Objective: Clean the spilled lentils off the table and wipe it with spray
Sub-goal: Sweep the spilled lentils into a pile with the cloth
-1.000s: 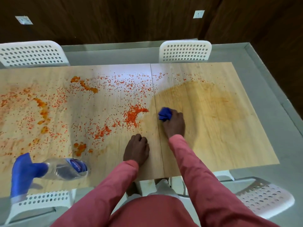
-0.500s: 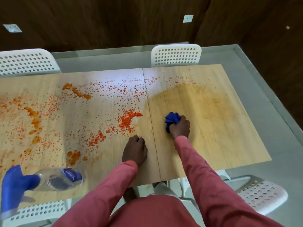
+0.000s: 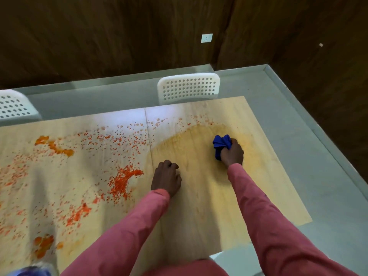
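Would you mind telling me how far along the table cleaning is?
Done: the table's right part is lentil-free but smeared. In hand: the right hand presses a blue cloth there; the left hand rests flat. Left: lentils cover the left part.

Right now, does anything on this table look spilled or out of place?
Yes. Orange lentils lie scattered over the left part of the table, with wet orange clumps. A yellowish smear surrounds the blue cloth.
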